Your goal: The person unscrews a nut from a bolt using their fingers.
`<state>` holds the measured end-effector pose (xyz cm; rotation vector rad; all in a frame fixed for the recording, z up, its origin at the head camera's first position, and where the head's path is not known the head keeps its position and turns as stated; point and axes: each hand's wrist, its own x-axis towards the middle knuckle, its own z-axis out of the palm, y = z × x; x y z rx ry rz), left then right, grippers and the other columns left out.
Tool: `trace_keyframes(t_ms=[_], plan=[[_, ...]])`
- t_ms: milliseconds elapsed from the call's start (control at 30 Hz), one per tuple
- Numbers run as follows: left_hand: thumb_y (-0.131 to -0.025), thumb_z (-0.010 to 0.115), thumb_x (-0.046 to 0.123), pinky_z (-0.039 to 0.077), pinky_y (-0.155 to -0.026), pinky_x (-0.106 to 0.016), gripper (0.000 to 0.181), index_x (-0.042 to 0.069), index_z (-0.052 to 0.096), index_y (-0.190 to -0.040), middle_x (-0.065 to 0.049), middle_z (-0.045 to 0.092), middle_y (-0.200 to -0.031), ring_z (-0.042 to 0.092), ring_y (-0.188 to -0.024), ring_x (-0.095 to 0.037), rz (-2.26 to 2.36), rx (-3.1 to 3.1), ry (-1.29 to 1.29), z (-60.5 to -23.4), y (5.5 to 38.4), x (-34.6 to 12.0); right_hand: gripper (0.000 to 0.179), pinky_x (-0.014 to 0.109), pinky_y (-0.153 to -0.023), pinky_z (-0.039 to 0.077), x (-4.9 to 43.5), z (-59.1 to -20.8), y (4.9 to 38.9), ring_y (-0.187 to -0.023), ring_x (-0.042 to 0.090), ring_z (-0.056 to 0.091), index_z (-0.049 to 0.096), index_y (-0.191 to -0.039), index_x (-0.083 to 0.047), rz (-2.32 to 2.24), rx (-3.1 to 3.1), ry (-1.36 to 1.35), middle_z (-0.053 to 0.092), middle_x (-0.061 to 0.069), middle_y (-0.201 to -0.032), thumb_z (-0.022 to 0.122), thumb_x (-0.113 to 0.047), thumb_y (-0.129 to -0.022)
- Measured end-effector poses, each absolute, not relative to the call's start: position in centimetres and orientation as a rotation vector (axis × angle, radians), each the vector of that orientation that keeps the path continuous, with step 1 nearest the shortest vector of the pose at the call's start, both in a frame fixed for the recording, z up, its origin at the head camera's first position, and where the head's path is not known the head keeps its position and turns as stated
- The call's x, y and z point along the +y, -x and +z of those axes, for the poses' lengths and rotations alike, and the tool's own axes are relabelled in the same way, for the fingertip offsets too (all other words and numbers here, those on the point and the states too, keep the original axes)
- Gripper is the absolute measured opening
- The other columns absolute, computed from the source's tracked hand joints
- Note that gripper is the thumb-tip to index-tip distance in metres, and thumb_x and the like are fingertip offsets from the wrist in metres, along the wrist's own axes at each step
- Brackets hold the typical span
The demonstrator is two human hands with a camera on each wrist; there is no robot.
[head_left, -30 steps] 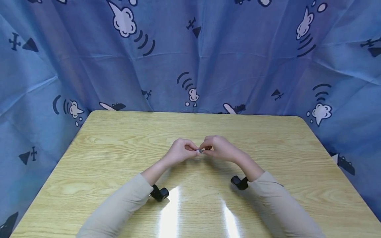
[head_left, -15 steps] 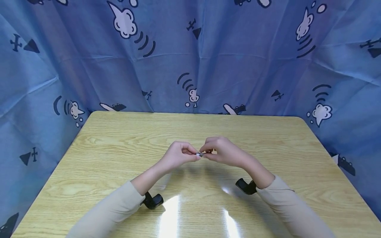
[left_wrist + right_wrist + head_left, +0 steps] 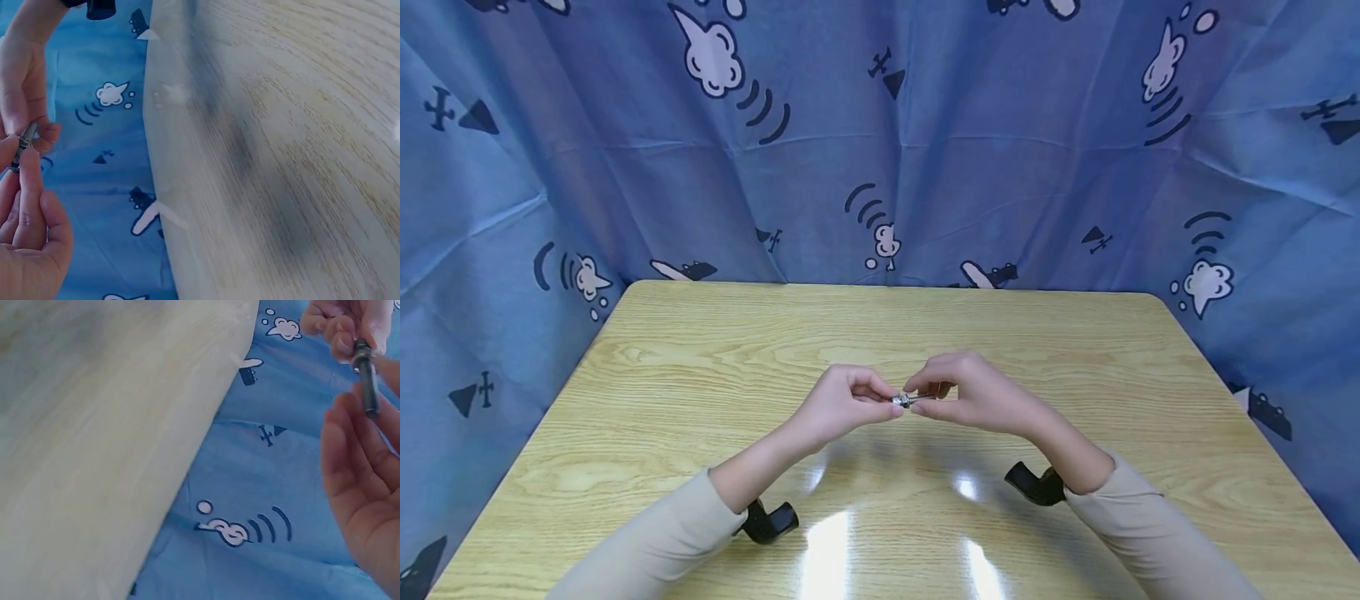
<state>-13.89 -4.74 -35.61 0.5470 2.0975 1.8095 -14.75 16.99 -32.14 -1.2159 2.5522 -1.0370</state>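
Observation:
Between my two hands, over the middle of the table, is a small metal bolt-like rod (image 3: 919, 398) with a wider collar. My left hand (image 3: 838, 406) pinches its collar end between thumb and index finger. From the other side, the thumb and fingers of my right hand (image 3: 976, 393) hold it close to the collar. In the right wrist view the rod's plain grey shaft (image 3: 370, 397) points back over the right palm, with the collar (image 3: 362, 360) next to the left fingertips. Fingers hide much of the rod (image 3: 30, 131) in the left wrist view.
A wood-grain table (image 3: 715, 333) lies under both hands. Behind it and at its sides hangs a blue patterned curtain (image 3: 820, 150). Each wrist carries a black camera mount, the left one (image 3: 769, 523) and the right one (image 3: 1036, 485) both above the tabletop.
Both hands have come down the head view toward the body with the rod between them. The forearms have spread apart, and more of the rod's shaft shows beside the right fingers.

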Motion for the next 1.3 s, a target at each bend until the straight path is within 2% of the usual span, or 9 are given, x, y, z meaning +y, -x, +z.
trace_keyframes(t_ms=[167,267,333,800,967,1033,1133,1300], plan=[[-0.078,0.075,0.011,0.055,-0.067,-0.030,0.015,0.002,0.070,-0.089,-0.006,0.070,-0.082,0.068,-0.075,-0.017,1.805,2.119,-0.554,-35.3,13.6,-5.0,0.028,0.034,-0.071,0.055,16.8,-32.7,14.1,-0.076,0.018,0.064,0.065,-0.106,0.004,-1.468,2.193,0.633,0.068,0.011,-0.087,0.058,-0.021,-0.094],[-0.078,0.075,0.011,0.055,-0.066,-0.030,0.015,0.002,0.070,-0.088,-0.005,0.070,-0.081,0.067,-0.074,-0.016,1.796,2.139,-0.555,-35.1,13.4,-5.2,0.031,0.036,-0.072,0.056,16.5,-33.2,13.9,-0.073,0.018,0.064,0.061,-0.104,0.009,-1.656,1.996,0.395,0.067,0.013,-0.083,0.058,-0.019,-0.093],[-0.078,0.075,0.012,0.055,-0.066,-0.030,0.015,0.002,0.070,-0.088,-0.005,0.069,-0.082,0.067,-0.074,-0.016,1.801,2.139,-0.552,-35.0,13.3,-5.2,0.027,0.035,-0.072,0.056,16.3,-33.6,13.8,-0.071,0.016,0.064,0.061,-0.102,0.008,-1.715,1.931,0.321,0.067,0.009,-0.081,0.060,-0.017,-0.092],[-0.078,0.075,0.010,0.055,-0.070,-0.031,0.019,-0.002,0.069,-0.092,-0.009,0.070,-0.085,0.068,-0.077,-0.019,1.881,2.048,-0.519,-35.0,12.9,-5.3,0.005,0.028,-0.070,0.054,15.4,-34.6,13.2,-0.071,0.012,0.063,0.062,-0.093,-0.004,-1.896,1.814,0.351,0.068,0.002,-0.077,0.062,-0.006,-0.088],[-0.077,0.075,0.010,0.055,-0.070,-0.031,0.020,-0.002,0.069,-0.092,-0.009,0.070,-0.085,0.068,-0.077,-0.018,1.885,2.050,-0.492,-35.0,12.9,-5.4,0.013,0.029,-0.075,0.053,15.4,-34.7,13.3,-0.078,0.013,0.064,0.065,-0.092,-0.009,-1.909,1.833,0.384,0.067,0.002,-0.084,0.066,0.000,-0.083],[-0.077,0.075,0.009,0.055,-0.070,-0.031,0.019,-0.002,0.070,-0.092,-0.009,0.070,-0.085,0.068,-0.077,-0.018,1.888,2.054,-0.492,-35.0,12.9,-5.4,0.016,0.030,-0.076,0.053,15.4,-34.7,13.3,-0.080,0.014,0.063,0.065,-0.095,-0.008,-1.911,1.841,0.387,0.066,0.003,-0.088,0.067,0.001,-0.081],[-0.077,0.075,0.008,0.055,-0.071,-0.032,0.018,-0.002,0.070,-0.092,-0.009,0.070,-0.085,0.068,-0.077,-0.019,1.896,2.050,-0.495,-34.9,13.0,-5.4,0.018,0.033,-0.078,0.053,15.2,-34.6,13.3,-0.081,0.016,0.063,0.061,-0.102,0.000,-1.889,1.855,0.379,0.065,0.006,-0.091,0.065,-0.005,-0.085],[-0.078,0.075,0.007,0.055,-0.071,-0.032,0.018,-0.003,0.069,-0.091,-0.009,0.070,-0.085,0.068,-0.077,-0.019,1.908,2.036,-0.498,-34.9,12.9,-5.5,0.027,0.037,-0.078,0.053,14.6,-34.4,13.1,-0.078,0.018,0.063,0.057,-0.106,0.007,-1.781,2.015,0.438,0.065,0.006,-0.085,0.057,-0.017,-0.094]])
